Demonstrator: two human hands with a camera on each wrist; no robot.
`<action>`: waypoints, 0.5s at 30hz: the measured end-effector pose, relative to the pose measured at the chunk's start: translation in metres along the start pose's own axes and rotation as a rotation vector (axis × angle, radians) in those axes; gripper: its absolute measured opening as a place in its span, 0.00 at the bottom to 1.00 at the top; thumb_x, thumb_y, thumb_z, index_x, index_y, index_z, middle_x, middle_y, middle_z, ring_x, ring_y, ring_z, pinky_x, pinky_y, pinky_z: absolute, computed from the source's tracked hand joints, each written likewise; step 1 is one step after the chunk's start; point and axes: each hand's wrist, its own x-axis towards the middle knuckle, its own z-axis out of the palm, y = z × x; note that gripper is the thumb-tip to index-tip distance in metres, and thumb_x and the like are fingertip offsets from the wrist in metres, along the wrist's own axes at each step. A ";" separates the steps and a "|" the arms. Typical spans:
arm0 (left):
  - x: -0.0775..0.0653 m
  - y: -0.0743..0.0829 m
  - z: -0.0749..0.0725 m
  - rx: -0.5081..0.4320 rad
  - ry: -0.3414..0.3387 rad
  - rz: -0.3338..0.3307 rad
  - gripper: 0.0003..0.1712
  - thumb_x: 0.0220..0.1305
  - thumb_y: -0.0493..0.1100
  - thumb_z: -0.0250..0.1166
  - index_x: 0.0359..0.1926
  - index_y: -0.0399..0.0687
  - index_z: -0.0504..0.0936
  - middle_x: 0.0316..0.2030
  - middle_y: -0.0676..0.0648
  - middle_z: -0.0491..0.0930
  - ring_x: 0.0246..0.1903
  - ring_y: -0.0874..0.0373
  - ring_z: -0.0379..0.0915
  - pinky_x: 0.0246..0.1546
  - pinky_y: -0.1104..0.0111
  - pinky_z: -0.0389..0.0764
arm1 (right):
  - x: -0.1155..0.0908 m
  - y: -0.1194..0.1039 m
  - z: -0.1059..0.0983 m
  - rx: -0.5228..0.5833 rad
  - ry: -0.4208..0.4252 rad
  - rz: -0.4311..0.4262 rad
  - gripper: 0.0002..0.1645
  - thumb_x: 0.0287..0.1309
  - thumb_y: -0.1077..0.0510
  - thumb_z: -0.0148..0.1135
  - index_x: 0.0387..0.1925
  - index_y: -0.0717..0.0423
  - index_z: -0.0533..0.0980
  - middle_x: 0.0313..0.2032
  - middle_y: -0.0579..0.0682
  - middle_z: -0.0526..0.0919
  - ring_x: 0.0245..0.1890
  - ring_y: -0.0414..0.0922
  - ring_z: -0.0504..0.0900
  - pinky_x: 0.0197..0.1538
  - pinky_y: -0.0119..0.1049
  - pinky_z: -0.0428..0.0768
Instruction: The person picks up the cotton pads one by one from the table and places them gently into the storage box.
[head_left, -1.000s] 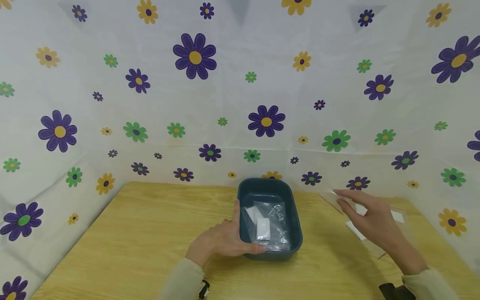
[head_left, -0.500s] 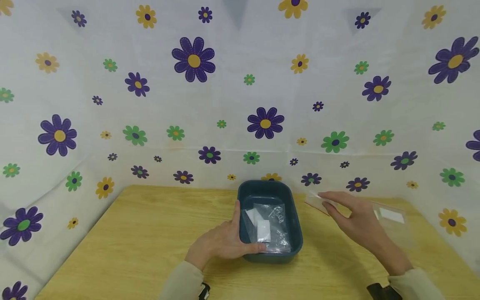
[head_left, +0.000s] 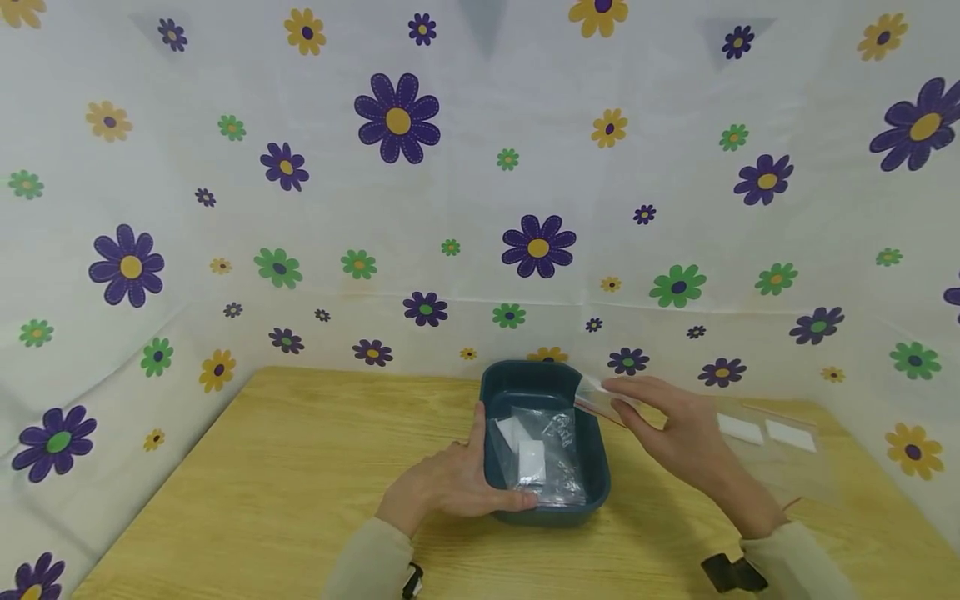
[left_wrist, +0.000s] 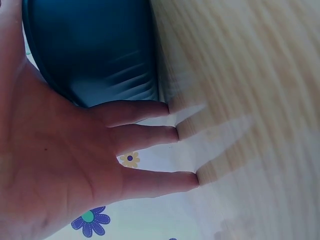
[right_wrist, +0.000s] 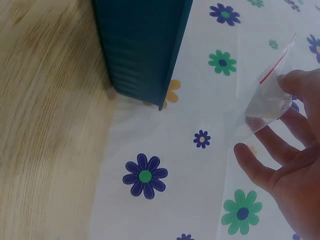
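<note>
My right hand pinches a small clear zip bag with a red stripe between thumb and fingers. The bag overlaps the right rim of the dark teal bin in the head view; the right wrist view shows it raised against the flowered cloth. Several clear bags with white rectangles lie inside the bin. My left hand rests at the bin's near left corner, thumb along the front rim and index finger up the left side. In the left wrist view its other fingers are straight, tips at the tabletop.
More clear bags with white rectangles lie on the wooden table at the right, partly hidden by my right forearm. A white cloth with printed flowers hangs behind the table and along both sides.
My right hand has moved left with the zip bag, from over the bags at the right to the bin's right rim. My left hand keeps its place on the bin.
</note>
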 end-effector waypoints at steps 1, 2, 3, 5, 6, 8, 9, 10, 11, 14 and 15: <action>0.000 0.000 0.000 0.001 0.001 -0.002 0.84 0.43 0.87 0.64 0.82 0.54 0.23 0.70 0.29 0.69 0.62 0.40 0.77 0.63 0.47 0.78 | 0.001 -0.001 0.001 -0.006 -0.002 0.002 0.26 0.49 0.73 0.75 0.50 0.52 0.86 0.46 0.51 0.91 0.49 0.41 0.88 0.59 0.12 0.71; 0.001 0.000 0.000 0.000 0.001 -0.005 0.84 0.43 0.87 0.64 0.82 0.55 0.24 0.70 0.29 0.69 0.62 0.40 0.76 0.64 0.46 0.77 | 0.002 -0.002 0.003 -0.010 -0.006 0.005 0.25 0.49 0.72 0.75 0.50 0.52 0.87 0.46 0.50 0.91 0.49 0.44 0.88 0.59 0.12 0.70; 0.001 0.000 -0.001 0.003 0.000 -0.009 0.84 0.43 0.87 0.64 0.82 0.55 0.24 0.71 0.30 0.69 0.63 0.39 0.76 0.64 0.46 0.77 | 0.002 -0.003 0.004 -0.005 -0.013 0.010 0.25 0.50 0.72 0.75 0.50 0.52 0.87 0.46 0.50 0.91 0.48 0.46 0.88 0.59 0.12 0.70; 0.001 -0.001 -0.001 0.002 -0.004 -0.013 0.84 0.43 0.87 0.64 0.82 0.55 0.24 0.71 0.30 0.68 0.64 0.38 0.75 0.65 0.46 0.76 | 0.003 -0.005 0.008 0.015 -0.030 0.018 0.24 0.51 0.72 0.74 0.50 0.52 0.86 0.47 0.50 0.91 0.49 0.46 0.88 0.59 0.12 0.71; 0.000 -0.001 0.000 0.006 -0.004 -0.013 0.84 0.43 0.87 0.64 0.82 0.55 0.24 0.71 0.30 0.68 0.65 0.38 0.74 0.65 0.46 0.76 | 0.003 -0.006 0.009 0.029 -0.034 0.018 0.24 0.51 0.72 0.74 0.50 0.53 0.86 0.48 0.50 0.91 0.50 0.45 0.88 0.60 0.12 0.71; 0.000 -0.001 0.000 0.014 -0.003 -0.009 0.84 0.44 0.87 0.64 0.82 0.54 0.24 0.71 0.29 0.68 0.65 0.38 0.74 0.65 0.46 0.76 | 0.003 -0.007 0.013 0.053 -0.037 0.012 0.24 0.51 0.73 0.73 0.51 0.53 0.86 0.48 0.51 0.90 0.51 0.45 0.88 0.59 0.13 0.72; -0.001 -0.001 0.000 0.017 -0.003 -0.005 0.84 0.44 0.87 0.64 0.82 0.53 0.24 0.71 0.29 0.69 0.65 0.38 0.74 0.65 0.46 0.76 | 0.004 -0.008 0.014 0.061 -0.033 0.005 0.25 0.51 0.74 0.73 0.51 0.53 0.86 0.48 0.51 0.90 0.50 0.45 0.88 0.59 0.13 0.72; -0.001 -0.001 -0.001 0.019 -0.002 -0.002 0.84 0.44 0.86 0.64 0.81 0.53 0.23 0.70 0.29 0.69 0.64 0.38 0.75 0.65 0.46 0.77 | 0.004 -0.008 0.016 0.060 -0.027 -0.004 0.26 0.50 0.74 0.73 0.51 0.53 0.86 0.48 0.50 0.90 0.50 0.46 0.88 0.59 0.13 0.72; -0.001 0.000 -0.001 0.024 -0.001 0.002 0.84 0.45 0.86 0.65 0.81 0.52 0.23 0.70 0.29 0.70 0.64 0.38 0.76 0.64 0.47 0.77 | 0.004 -0.008 0.017 0.062 -0.022 -0.010 0.26 0.49 0.74 0.73 0.50 0.53 0.86 0.47 0.50 0.90 0.49 0.46 0.88 0.59 0.13 0.72; -0.003 0.000 -0.001 0.029 0.000 0.006 0.84 0.45 0.85 0.65 0.81 0.51 0.23 0.69 0.29 0.70 0.62 0.38 0.77 0.63 0.47 0.78 | 0.004 -0.009 0.021 0.065 -0.020 -0.021 0.27 0.48 0.75 0.73 0.50 0.52 0.86 0.46 0.50 0.91 0.47 0.48 0.88 0.59 0.12 0.71; -0.003 0.001 -0.001 0.031 0.000 0.006 0.84 0.45 0.85 0.65 0.81 0.51 0.23 0.69 0.29 0.70 0.62 0.38 0.77 0.63 0.47 0.78 | 0.004 -0.010 0.022 0.065 -0.023 -0.021 0.28 0.48 0.75 0.73 0.50 0.52 0.86 0.46 0.49 0.91 0.46 0.49 0.88 0.59 0.12 0.71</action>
